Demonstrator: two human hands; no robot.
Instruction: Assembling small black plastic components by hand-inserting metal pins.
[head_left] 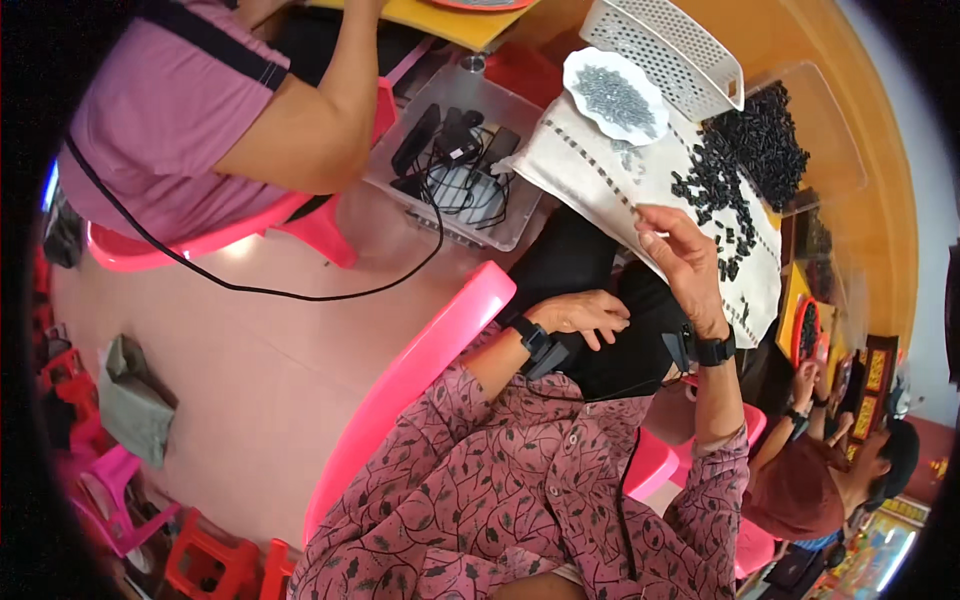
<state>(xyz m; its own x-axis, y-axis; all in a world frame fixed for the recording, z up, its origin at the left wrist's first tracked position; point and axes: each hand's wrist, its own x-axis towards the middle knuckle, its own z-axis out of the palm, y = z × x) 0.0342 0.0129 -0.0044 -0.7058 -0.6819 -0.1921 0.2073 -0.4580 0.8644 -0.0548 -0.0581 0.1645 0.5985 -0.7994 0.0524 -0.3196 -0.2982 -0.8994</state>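
Observation:
My left hand rests on my dark trousers, its fingers loosely stretched and apart, with nothing in it. Raised at the edge of the table's white cloth is my right hand, thumb and forefinger pinched together. Whatever sits between those fingertips is too small to make out. Beside that hand, small black cylindrical pieces lie scattered on the cloth and merge into a larger pile. Farther back, a white scalloped plate holds many small, shiny grey pieces.
A white perforated basket stands behind the plate. Left of the table, a clear plastic bin holds black cables and adapters. A person in purple sits at the upper left; another person works at right. Red stools stand lower left.

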